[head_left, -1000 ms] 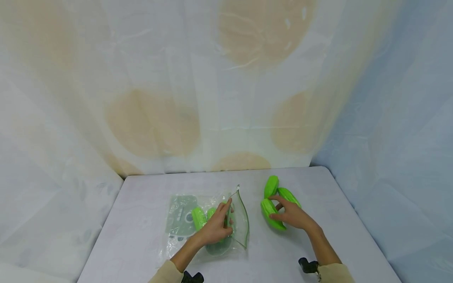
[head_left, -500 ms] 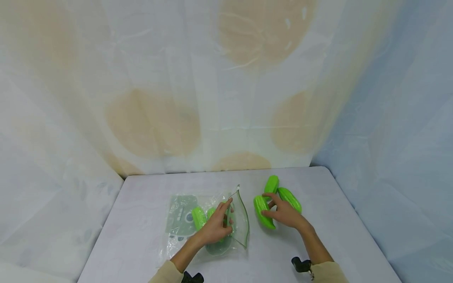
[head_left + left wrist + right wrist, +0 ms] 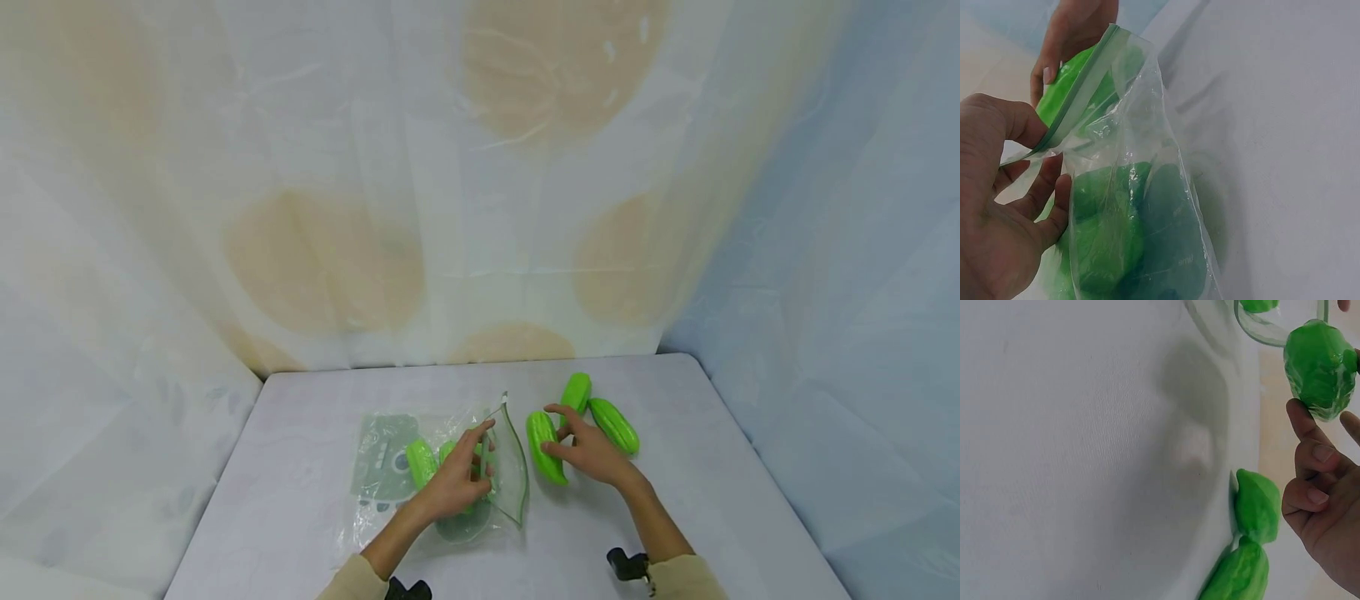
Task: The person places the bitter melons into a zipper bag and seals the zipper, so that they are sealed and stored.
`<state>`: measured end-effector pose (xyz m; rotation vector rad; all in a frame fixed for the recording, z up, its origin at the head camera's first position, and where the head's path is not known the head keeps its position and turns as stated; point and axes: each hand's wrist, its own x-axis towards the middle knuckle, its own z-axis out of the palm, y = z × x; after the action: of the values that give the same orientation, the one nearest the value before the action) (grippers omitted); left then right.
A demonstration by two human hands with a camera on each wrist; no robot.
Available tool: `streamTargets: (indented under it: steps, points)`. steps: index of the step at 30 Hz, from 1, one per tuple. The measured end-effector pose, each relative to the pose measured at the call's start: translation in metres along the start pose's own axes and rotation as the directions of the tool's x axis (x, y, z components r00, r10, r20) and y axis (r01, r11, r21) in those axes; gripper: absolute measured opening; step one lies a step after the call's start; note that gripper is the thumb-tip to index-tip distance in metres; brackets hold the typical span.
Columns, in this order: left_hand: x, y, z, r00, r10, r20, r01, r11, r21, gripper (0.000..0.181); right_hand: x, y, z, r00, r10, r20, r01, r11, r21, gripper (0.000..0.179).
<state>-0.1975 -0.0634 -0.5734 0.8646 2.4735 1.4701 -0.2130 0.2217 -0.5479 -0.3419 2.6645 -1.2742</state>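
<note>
My left hand (image 3: 452, 485) pinches the mouth of a clear zip bag (image 3: 378, 462) with a pale green print, and the bag's mouth gapes to the right. Inside lie green ribbed gourds (image 3: 422, 463), partly hidden by the hand; they also show through the plastic (image 3: 1107, 231) in the left wrist view. Between thumb and fingers, my right hand (image 3: 596, 454) holds another green ribbed gourd (image 3: 543, 448) just right of the bag's opening. From the right wrist, this held gourd (image 3: 1319, 369) appears end-on in front of the bag's rim.
Two more green gourds, one farther back (image 3: 576, 392) and one to the right (image 3: 615, 427), lie on the white table (image 3: 300, 433) behind my right hand. Draped sheets with tan round patches (image 3: 322, 258) stand behind and beside the table.
My right hand has carried its gourd leftward, away from the other two and closer to the bag's mouth. My left hand and the bag have stayed almost still.
</note>
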Motion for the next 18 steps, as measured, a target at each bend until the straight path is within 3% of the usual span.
streamTargets:
  steps: [9,18]
  points:
    - [0.001,-0.002,0.0,1.0,-0.018,-0.022,0.017,0.998,-0.053,0.077,0.005,-0.003,0.012,0.999,-0.038,0.009,0.037,0.997,0.065,0.062]
    - [0.0,-0.004,0.001,0.999,-0.048,-0.014,0.047,0.996,-0.081,0.076,0.007,-0.012,0.023,0.998,-0.055,0.04,0.051,0.995,0.089,0.057]
